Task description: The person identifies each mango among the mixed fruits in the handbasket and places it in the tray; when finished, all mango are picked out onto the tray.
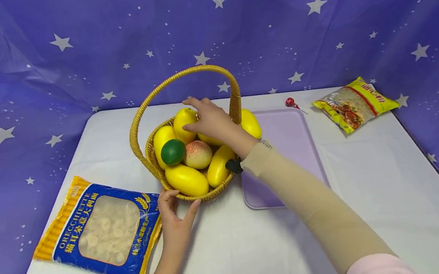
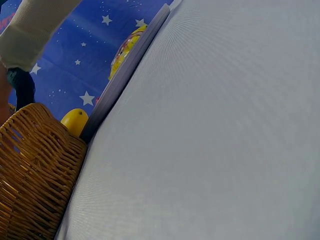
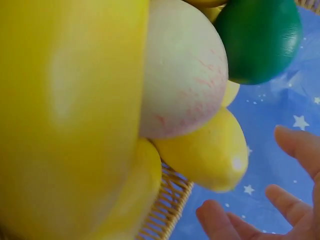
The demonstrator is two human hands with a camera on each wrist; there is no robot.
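"Woven tan wicker basket (image 1: 212, 195) with an arched handle: where is it standing?"

"It's standing left of centre on the white-covered bench (image 1: 237, 244), just left of a flat lilac tray (image 1: 285, 135)."

"Which step is in hand?"

"I'm guessing the person is picking out a fruit. The right hand (image 1: 217, 121) is hovering over the basket's far side, its fingers spread, released and holding nothing, near a smooth yellow oval fruit (image 1: 181, 123). The left hand (image 1: 177, 224) is touching the near-left rim, perhaps steadying it; I can't tell whether those fingers are gripping."

"What is the next move calling for?"

"Probably for the right fingers to be closing round a yellow fruit without tipping the basket."

"How is the basket looking?"

"It's standing upright and looking full: glossy yellow fruits are surrounding a pale, red-blushed peach (image 1: 198, 154), and a dark green egg-shaped fruit (image 1: 173, 152) is sitting just left of it."
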